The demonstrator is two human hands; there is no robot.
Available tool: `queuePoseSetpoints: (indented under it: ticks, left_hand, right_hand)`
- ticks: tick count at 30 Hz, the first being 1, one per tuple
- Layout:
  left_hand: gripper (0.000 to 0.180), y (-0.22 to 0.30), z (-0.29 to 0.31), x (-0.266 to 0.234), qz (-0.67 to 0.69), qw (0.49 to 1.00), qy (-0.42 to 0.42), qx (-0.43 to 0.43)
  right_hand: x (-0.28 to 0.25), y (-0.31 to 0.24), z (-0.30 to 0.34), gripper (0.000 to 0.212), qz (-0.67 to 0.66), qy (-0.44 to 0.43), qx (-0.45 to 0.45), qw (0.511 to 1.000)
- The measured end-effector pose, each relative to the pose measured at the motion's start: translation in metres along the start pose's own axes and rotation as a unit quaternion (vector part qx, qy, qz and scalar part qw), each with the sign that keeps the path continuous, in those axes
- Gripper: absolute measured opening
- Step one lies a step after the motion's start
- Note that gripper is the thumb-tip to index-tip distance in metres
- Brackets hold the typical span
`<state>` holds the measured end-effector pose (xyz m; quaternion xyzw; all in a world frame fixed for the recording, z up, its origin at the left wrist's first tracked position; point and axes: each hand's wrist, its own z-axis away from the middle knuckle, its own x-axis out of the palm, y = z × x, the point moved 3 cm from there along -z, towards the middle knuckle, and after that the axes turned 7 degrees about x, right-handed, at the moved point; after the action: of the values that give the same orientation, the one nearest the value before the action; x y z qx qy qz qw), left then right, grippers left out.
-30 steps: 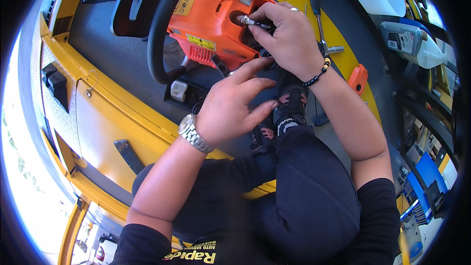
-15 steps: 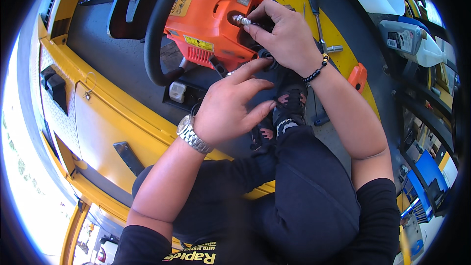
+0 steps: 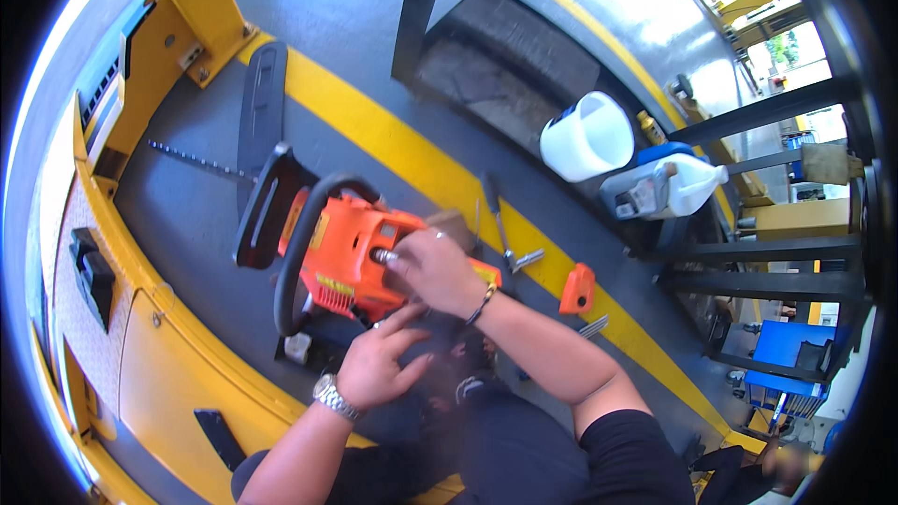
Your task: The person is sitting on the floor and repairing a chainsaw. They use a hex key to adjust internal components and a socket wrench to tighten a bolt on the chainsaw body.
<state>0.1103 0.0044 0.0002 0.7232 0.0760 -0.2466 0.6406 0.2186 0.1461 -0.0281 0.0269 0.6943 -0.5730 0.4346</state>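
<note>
Floor (image 3: 187, 215): grey, smooth, slightly glossy concrete; a broad yellow painted stripe (image 3: 421, 164) crosses it diagonally from upper left to lower right.
Surroundings: yellow painted metal structure (image 3: 140, 355) curving along the left and lower-left rim; a yellow post foot (image 3: 201, 23) bolted to the floor at upper left; dark steel frame uprights (image 3: 421, 5) at top centre and a dark rack (image 3: 776, 262) at right.
Chainsaw body (image 3: 351, 257): orange moulded plastic housing with a black looped tubular handle, lying on the grey floor just left of the stripe, directly ahead of the person's knees.
Guide bar (image 3: 260, 112): flat, dark, elongated, on the floor beyond the saw; a thin toothed chain (image 3: 196, 164) lies straight beside it.
Right hand (image 3: 435, 271): rests on the top of the orange housing, fingers curled closed around a small metallic part; beaded bracelet at the wrist.
Left hand (image 3: 379, 365): open, fingers spread, hovering just below the housing, gripping nothing; metal watch at the wrist.
Hand tool (image 3: 500, 224): slender, dark-handled, lying across the stripe.
Orange cover (image 3: 577, 288): small plastic piece on the stripe's edge, right of the saw.
White jugs (image 3: 599, 136): translucent plastic, standing by the rack.
</note>
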Motion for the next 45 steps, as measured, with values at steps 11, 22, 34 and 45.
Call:
queuePoseSetpoints:
  ticks: [11,22,34,45]
  left_hand:
    - [0.03,-0.009,0.008,0.011,-0.027,0.999,-0.008,-0.019]
    - [0.033,-0.009,0.004,0.01,-0.025,0.998,-0.048,-0.035]
    - [0.041,0.01,0.007,-0.014,-0.039,0.994,-0.103,-0.01]
    - [0.04,0.012,0.009,-0.019,-0.008,0.994,-0.105,-0.029]
  right_hand:
    - [0.009,0.006,0.006,0.024,0.047,-0.08,0.035,0.995]
    - [0.0,-0.007,0.0,0.035,0.12,-0.082,0.069,0.987]
    - [-0.005,-0.022,0.0,0.031,0.049,-0.108,0.167,0.979]
    - [-0.001,-0.032,0.01,0.026,0.088,-0.082,0.154,0.981]
